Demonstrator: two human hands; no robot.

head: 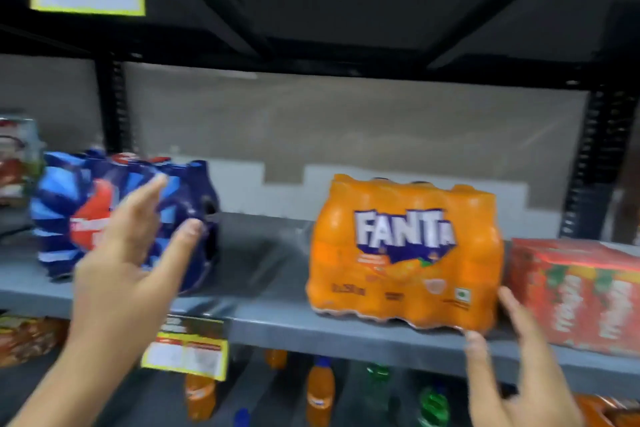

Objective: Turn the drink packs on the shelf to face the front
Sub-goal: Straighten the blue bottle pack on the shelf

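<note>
Grey store shelf (277, 319), bare wall behind. Fanta pack (405, 253) center-right, logo facing you, long axis w/ shelf edge. Blue pack (86, 215) at left, angled. Your left hand (128, 263) is spread open in front of it; right hand (512, 354), fingers loose, touches Fanta's lower right corner, beside red carton (581, 291).

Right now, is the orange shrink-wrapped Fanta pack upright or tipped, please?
Upright: the orange shrink-wrapped Fanta pack stands on the grey shelf, logo facing front.
</note>
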